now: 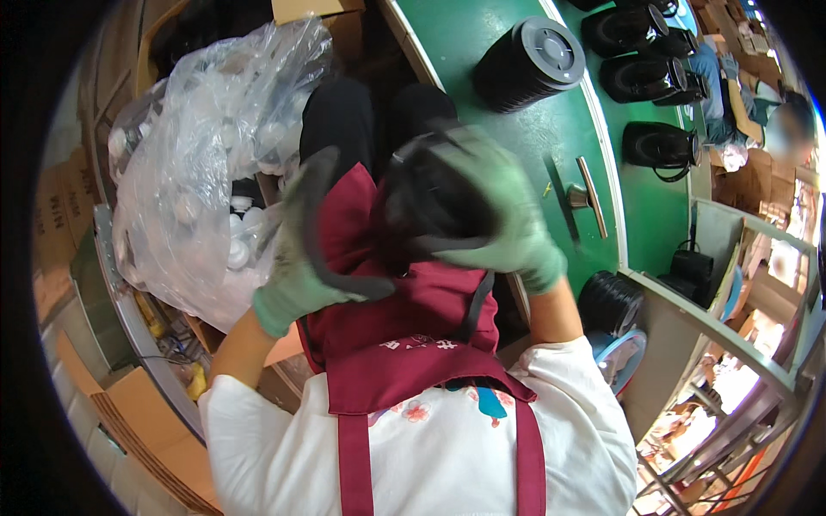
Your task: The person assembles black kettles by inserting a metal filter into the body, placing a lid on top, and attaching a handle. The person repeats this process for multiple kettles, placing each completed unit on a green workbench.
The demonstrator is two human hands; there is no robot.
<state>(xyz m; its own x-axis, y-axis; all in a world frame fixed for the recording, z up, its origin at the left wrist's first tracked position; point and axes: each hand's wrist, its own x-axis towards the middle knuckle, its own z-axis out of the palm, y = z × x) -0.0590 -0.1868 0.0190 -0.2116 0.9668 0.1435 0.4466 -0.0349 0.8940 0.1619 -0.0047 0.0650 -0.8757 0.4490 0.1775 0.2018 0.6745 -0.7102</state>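
Both my hands wear light green work gloves with dark coated palms and fingers. Over my lap, my right hand (508, 202) grips a black rounded vessel (439, 193), smeared by motion; its exact kind cannot be made out. To the left of it, my left hand (314, 249) is empty, thumb and fingers spread wide and curved toward the vessel but apart from it. A maroon apron (413, 322) lies beneath both hands. On the green bench at the upper right stands a stack of black ribbed round pieces (529, 64).
A clear plastic bag (185, 181) of small white parts stands at my left by cardboard boxes (146, 421). Several black jugs (645, 77) line the far green surface (645, 215). A metal-and-wood tool (587, 198) lies on the bench. Another person (757, 112) works at the far right.
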